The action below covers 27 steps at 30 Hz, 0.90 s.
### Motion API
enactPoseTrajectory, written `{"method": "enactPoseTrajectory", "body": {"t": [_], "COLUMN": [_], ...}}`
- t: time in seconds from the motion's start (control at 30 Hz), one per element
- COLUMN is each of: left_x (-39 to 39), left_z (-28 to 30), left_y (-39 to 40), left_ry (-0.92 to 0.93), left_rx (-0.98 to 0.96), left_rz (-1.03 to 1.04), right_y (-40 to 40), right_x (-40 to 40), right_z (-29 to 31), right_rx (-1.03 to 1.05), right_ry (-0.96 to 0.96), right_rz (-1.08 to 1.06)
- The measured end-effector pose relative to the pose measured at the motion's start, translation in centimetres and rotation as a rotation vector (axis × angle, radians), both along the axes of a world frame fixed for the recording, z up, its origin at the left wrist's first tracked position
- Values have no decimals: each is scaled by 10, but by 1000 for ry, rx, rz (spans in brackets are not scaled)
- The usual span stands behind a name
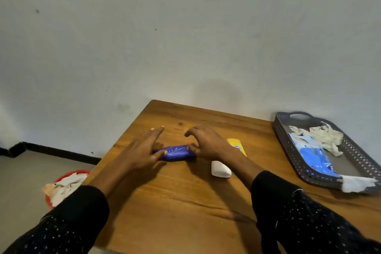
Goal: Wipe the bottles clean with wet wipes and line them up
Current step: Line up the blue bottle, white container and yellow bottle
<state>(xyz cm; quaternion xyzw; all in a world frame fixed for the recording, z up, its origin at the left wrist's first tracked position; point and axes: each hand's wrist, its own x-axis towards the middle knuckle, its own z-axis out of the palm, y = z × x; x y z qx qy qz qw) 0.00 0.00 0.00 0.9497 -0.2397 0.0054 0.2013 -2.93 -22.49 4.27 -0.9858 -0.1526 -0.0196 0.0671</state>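
Head view: the blue bottle [175, 152] lies on its side on the worktop [185, 202]. The left hand [142, 150] rests spread against one end; the right hand [206, 143] pinches the other end. A yellow tube [237, 144] and a white bottle [220, 169] lie beside the right wrist.

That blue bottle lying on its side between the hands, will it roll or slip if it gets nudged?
The blue bottle looks rounded and lies flat on the smooth wooden table, so it may roll. Its glossy surface suggests it could slip. For now the left hand and right hand touch its two ends, probably steadying it.
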Motion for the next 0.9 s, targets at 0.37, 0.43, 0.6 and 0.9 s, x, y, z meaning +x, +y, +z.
{"method": "enactPoseTrajectory", "body": {"t": [0.37, 0.43, 0.6, 0.9], "left_x": [3, 4, -1, 4], "left_z": [-41, -42, -36, 13], "left_y": [-4, -6, -10, -34], "left_ry": [27, 35, 153, 68], "left_rx": [-145, -198, -478, -704], "left_rz": [110, 103, 129, 26], "right_y": [17, 16, 10, 1], "right_x": [24, 25, 25, 15], "right_z": [-41, -41, -39, -32], "right_rx": [-1, 12, 80, 688], "right_ry": [196, 195, 263, 391], "right_rz": [0, 2, -36, -140]}}
